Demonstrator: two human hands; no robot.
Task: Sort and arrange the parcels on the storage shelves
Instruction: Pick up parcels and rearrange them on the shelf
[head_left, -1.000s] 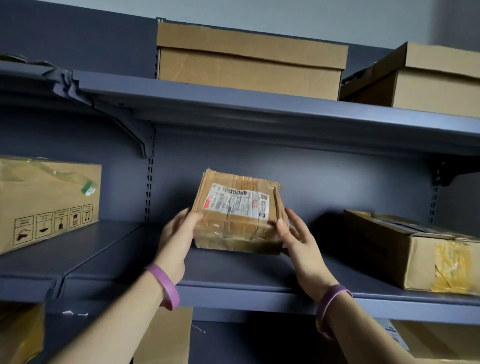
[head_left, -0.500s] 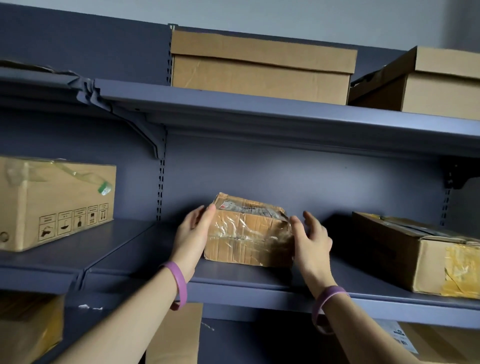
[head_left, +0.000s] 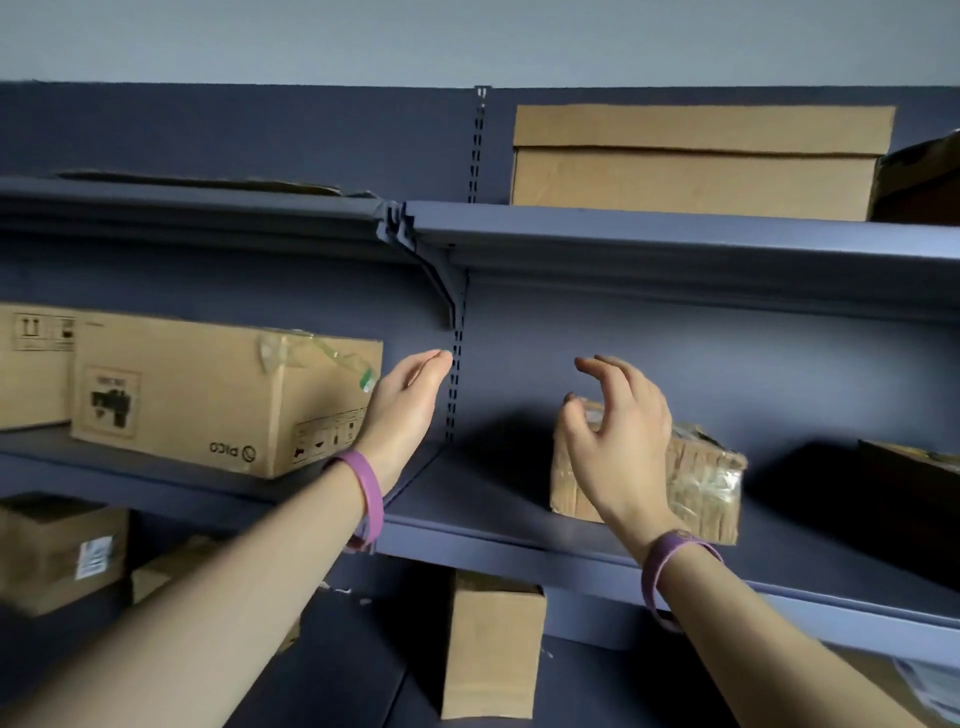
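- Head view: the taped parcel (head_left: 696, 483) now lies flat on the middle shelf (head_left: 493, 499). It sits right of the slotted upright (head_left: 456, 374) and well apart from the dark box (head_left: 909, 499) at the far right
- A second ago both hands held it up by its sides with the label facing out. Half a second ago they were laying it down, and now they have let go
- The left hand (head_left: 408, 400) has drawn off to the left and holds nothing, fingers straight and close together. It is in the air just before the upright, beside the big carton with handling marks (head_left: 208, 395)
- The right hand (head_left: 618, 441) hangs in front of the parcel's left end, fingers spread and loosely bent, gripping nothing. Whether it brushes the cardboard I cannot tell
- The gaze has swung left as well, so more of that carton shows, with the labelled box (head_left: 57, 551) and the small upright box (head_left: 491, 654) on the shelf below
- To my eye this parcel is placed, and the hands are free for the next one, likely somewhere to the left
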